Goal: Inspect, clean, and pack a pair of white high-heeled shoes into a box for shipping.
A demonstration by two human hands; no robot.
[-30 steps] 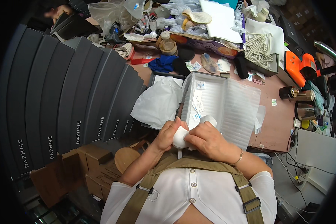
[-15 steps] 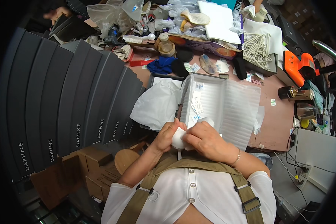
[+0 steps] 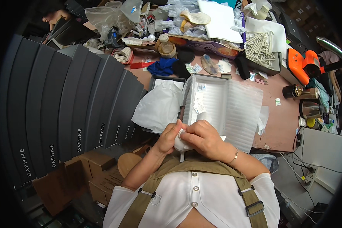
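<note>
The left hand (image 3: 166, 141) is closed round a white bundle (image 3: 181, 145), thumb raised; the right hand (image 3: 205, 137), fingers curled in, grips it from the other side. The bundle is just in front of the apron, at the near edge of an open box (image 3: 216, 104). Since a second ago, the right hand's fingers have moved up toward the left thumb and now cover more of its round end.

The box has a ribbed white lining, with a sachet (image 3: 201, 87) and slips (image 3: 198, 105) inside. Left of it, white paper (image 3: 159, 103) lies over a dark tray (image 3: 152, 82).

Farther across the pink table (image 3: 277, 125) are a blue cloth (image 3: 160, 67), a container (image 3: 279, 62) heaped with pale rods (image 3: 261, 49), and an orange device (image 3: 297, 65).

Dark boxes (image 3: 68, 102) stand in a row at left, above cartons (image 3: 96, 157).
</note>
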